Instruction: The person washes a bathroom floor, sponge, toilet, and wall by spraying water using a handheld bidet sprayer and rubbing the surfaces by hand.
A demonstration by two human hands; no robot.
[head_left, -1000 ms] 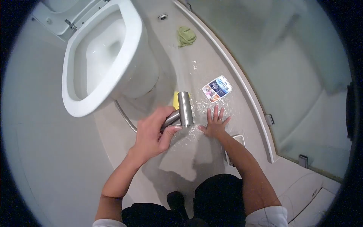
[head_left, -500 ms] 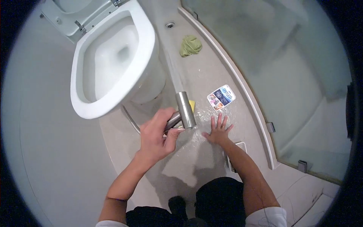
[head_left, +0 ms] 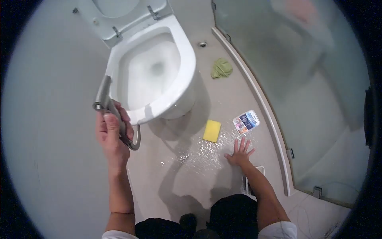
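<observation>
My left hand (head_left: 113, 129) is wrapped around the handle of a metal bidet sprayer (head_left: 104, 93), held up at the left beside the toilet's front rim. Its flexible hose (head_left: 137, 140) curls below the hand. No water is seen coming from it. Fingers spread, my right hand (head_left: 240, 154) rests palm down on the floor at the right. Just beyond it lies a printed packet (head_left: 246, 121) labelled SPOTLESS. A yellow sponge (head_left: 211, 131) lies flat on the floor, with a wet, glistening patch (head_left: 187, 154) around and before it.
A white toilet (head_left: 186, 59) with its lid raised stands at upper left. Near the floor drain (head_left: 203, 44) lies a crumpled green cloth (head_left: 221, 68). A raised curb (head_left: 266, 97) and frosted glass panel (head_left: 318, 99) line the right. A white-edged object (head_left: 260, 170) is partly behind my right forearm.
My left hand has swung the sprayer left and up, away from the floor, uncovering the sponge. Water showed near the sprayer before. My right hand stays flat on the floor; the view has shifted.
</observation>
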